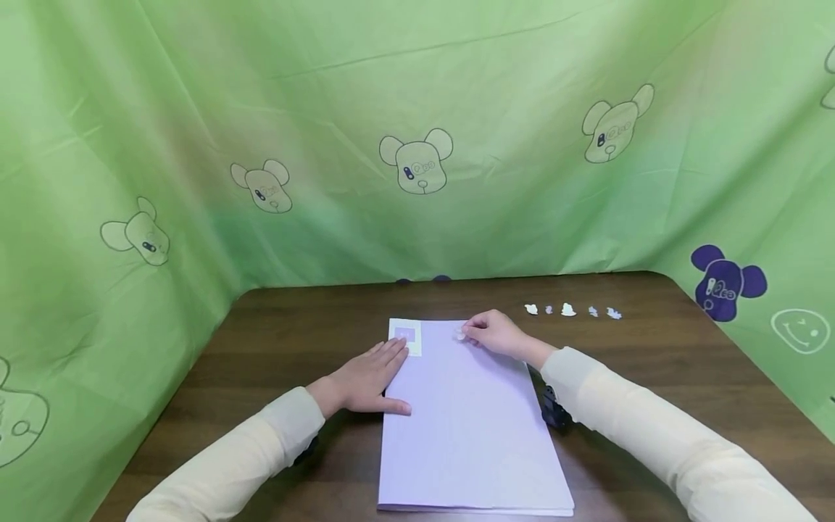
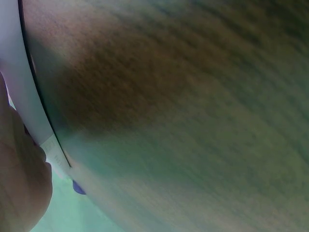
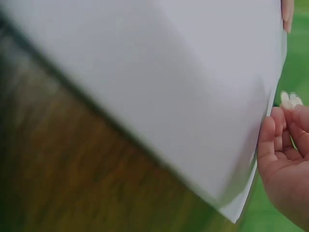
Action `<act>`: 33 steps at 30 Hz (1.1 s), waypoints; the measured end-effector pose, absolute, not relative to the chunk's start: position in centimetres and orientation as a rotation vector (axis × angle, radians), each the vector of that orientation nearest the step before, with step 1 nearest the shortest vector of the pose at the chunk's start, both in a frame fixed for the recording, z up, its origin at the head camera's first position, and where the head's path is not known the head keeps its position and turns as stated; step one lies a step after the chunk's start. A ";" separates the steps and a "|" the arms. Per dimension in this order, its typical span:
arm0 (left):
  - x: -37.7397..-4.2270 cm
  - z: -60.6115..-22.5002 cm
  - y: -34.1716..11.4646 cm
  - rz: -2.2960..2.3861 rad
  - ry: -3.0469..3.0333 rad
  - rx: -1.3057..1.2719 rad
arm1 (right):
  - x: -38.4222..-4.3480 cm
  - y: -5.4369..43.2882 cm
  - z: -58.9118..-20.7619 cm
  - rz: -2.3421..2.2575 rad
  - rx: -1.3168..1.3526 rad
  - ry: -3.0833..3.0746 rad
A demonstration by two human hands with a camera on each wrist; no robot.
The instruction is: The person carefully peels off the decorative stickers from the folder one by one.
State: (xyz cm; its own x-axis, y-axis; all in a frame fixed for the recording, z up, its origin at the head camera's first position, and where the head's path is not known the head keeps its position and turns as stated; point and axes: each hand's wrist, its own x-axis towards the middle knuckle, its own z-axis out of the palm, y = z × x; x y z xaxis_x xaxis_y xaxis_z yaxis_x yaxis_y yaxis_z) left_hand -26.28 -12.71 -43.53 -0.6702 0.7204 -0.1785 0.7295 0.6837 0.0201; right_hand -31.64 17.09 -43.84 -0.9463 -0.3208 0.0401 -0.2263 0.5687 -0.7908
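Observation:
A pale lilac sheet or board [image 1: 463, 428] lies lengthwise on the table, a white-bordered square [image 1: 405, 333] at its far left corner. My left hand [image 1: 368, 378] rests on its left side, fingers straight and thumb spread, fingertips over the square's lower part. Near the far right corner, my right hand [image 1: 499, 335] pinches a small whitish cutout [image 3: 291, 100] between thumb and forefinger, close over the surface. The right wrist view shows the cutout's rounded lobes and the other fingers loosely curled. In the left wrist view, part of the left hand [image 2: 24, 183] shows beside the board's edge.
Beyond the right hand, several small cutouts lie in a row on the brown wooden table [image 1: 293, 319], among them a white one [image 1: 569, 309] and a bluish one [image 1: 614, 313]. A green curtain [image 1: 326, 239] with bear heads hangs behind and at both sides.

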 end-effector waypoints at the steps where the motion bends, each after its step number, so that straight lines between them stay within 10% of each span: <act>1: -26.2 -43.4 -12.7 -0.071 2.722 1.178 | -31.6 17.3 -43.8 -1.351 -0.461 2.667; 33: -25.8 -43.4 -12.6 -0.111 2.734 1.196 | -30.2 30.9 -43.1 -1.982 -0.011 2.405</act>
State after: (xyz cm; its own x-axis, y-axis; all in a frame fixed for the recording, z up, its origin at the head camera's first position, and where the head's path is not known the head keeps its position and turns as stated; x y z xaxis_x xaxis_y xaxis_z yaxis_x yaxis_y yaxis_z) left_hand -25.84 -12.55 -43.37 -0.6692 0.7231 -0.1709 0.7346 0.6785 -0.0055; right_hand -30.20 30.86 -43.10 -0.9997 -0.0209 -0.0146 0.0104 0.1911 -0.9815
